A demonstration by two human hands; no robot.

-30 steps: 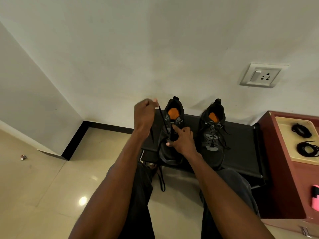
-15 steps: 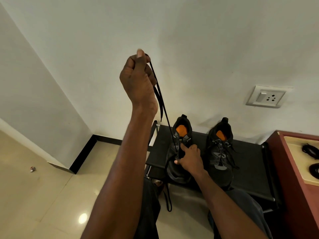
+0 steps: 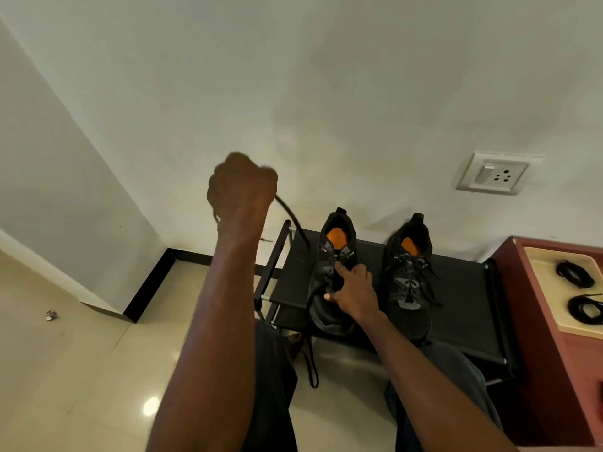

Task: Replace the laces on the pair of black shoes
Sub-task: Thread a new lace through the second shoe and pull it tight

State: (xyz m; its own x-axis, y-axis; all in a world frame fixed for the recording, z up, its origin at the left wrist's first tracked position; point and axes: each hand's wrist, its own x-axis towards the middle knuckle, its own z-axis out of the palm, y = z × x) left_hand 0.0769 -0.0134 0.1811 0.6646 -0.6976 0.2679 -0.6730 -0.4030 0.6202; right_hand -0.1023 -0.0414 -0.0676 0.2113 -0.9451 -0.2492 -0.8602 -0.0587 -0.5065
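Observation:
Two black shoes with orange insoles stand side by side on a low black rack (image 3: 463,288). My left hand (image 3: 240,187) is raised in a fist, left of the shoes, gripping a black lace (image 3: 295,223) that runs down to the left shoe (image 3: 329,256). My right hand (image 3: 354,290) lies on that shoe's tongue, its index finger pointing up toward the eyelets. Another end of the lace (image 3: 311,367) dangles below the rack's front edge. The right shoe (image 3: 408,282) is fully laced and untouched.
A cream tray (image 3: 548,288) on a reddish cabinet (image 3: 535,347) at right holds two coiled black laces (image 3: 576,274). A wall socket (image 3: 492,172) sits above. Beige floor tiles spread to the left, with a small scrap (image 3: 51,315). My knees are under the rack's front.
My left hand rose high with the lace, then came down lower and is blurred with motion. My right hand stays on the left shoe.

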